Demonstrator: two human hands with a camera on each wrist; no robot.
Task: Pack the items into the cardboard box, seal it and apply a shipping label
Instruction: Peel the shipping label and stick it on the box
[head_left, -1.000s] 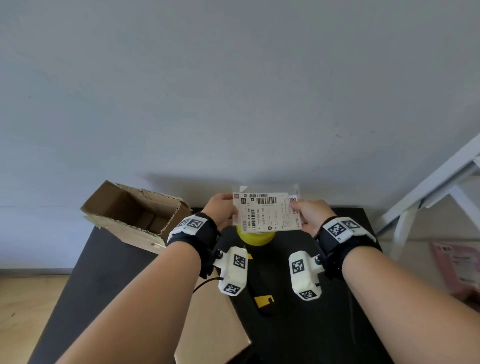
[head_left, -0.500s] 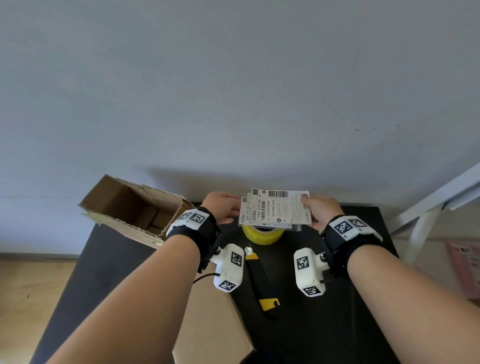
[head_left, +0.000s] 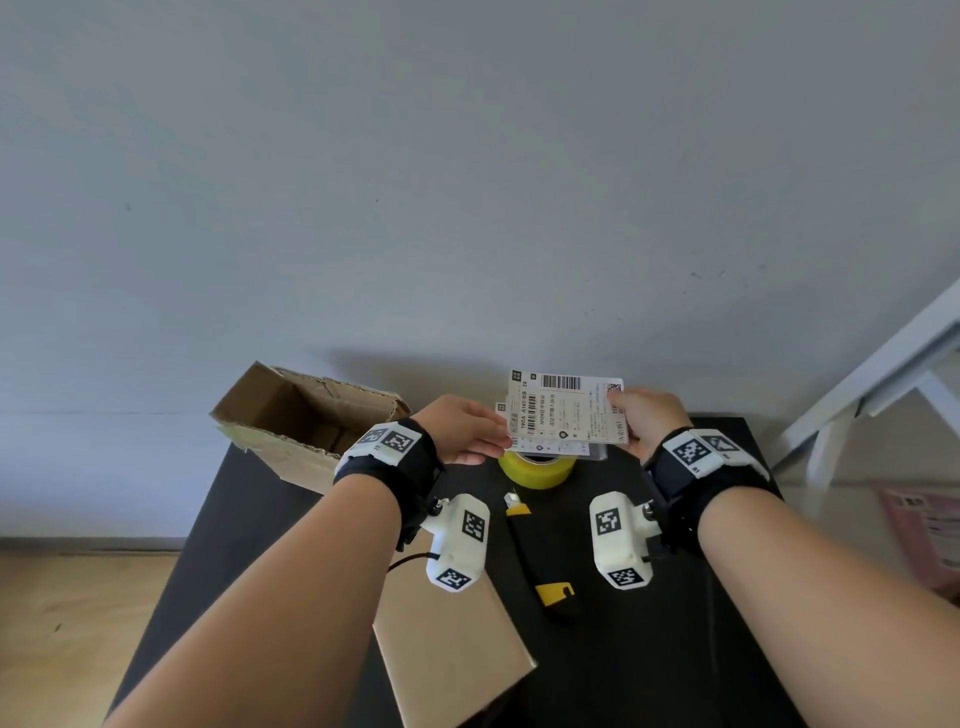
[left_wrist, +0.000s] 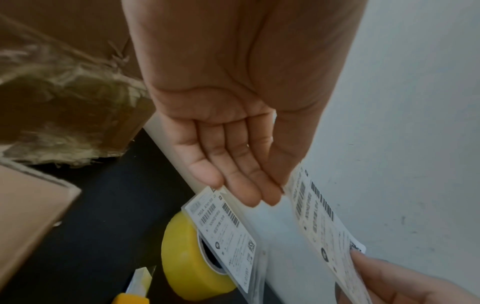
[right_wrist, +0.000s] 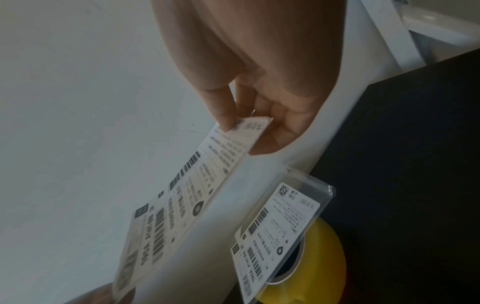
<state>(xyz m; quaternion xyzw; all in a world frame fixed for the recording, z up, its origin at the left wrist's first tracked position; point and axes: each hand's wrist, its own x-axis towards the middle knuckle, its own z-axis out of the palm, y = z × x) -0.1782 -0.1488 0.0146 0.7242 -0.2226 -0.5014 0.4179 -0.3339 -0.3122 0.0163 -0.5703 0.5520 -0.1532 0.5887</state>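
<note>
Shipping label (head_left: 566, 410) reads "190A A161-BB 28", plus barcodes and QR code; second label (right_wrist: 275, 232) shows the same "190A". Remaining print illegible.

A matt white paper shipping label (head_left: 569, 408), a glossy clear plastic sleeve (right_wrist: 322, 198), a shiny yellow tape roll (head_left: 537, 469), a rough brown corrugated cardboard box (head_left: 291, 415), a matt black tabletop (head_left: 675, 649).

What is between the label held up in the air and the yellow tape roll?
A second label in a clear sleeve lies on the tape roll, under the held label. The right wrist view shows it best.
</note>
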